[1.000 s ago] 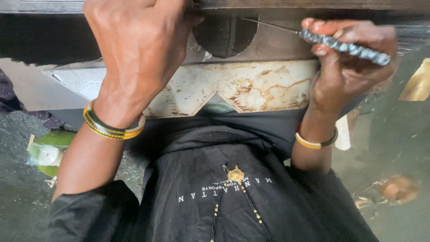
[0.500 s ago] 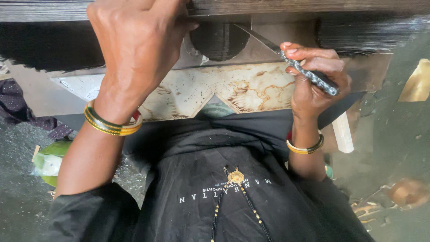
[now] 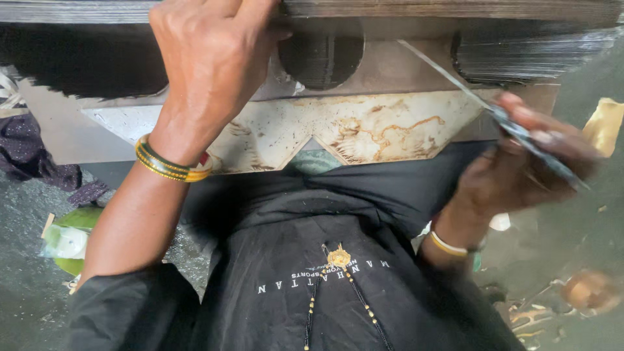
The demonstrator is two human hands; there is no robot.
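Note:
My left hand [image 3: 211,62] rests fingers down on the top edge of a stack of thin dark sheets [image 3: 455,10], near a round cut-out [image 3: 322,58]. Gold and dark bangles circle that wrist. My right hand [image 3: 520,166], blurred by motion, is shut on a thin metal tool [image 3: 513,130] with a patterned handle. Its long narrow blade slants up and left, its tip over the grey plate [image 3: 390,68] beside the cut-out. Below lies a pale rust-stained metal plate [image 3: 364,130] with a notched lower edge.
My black garment with a gold pendant [image 3: 338,257] fills the lower middle. A green and white object [image 3: 65,240] lies on the grey floor at the left. Dark cloth [image 3: 26,153] sits at the far left, and a yellowish scrap [image 3: 604,123] at the right edge.
My right hand has dropped lower and to the right with the tool, drawing its blade back from the round cut-out. The left hand stays on the sheet stack.

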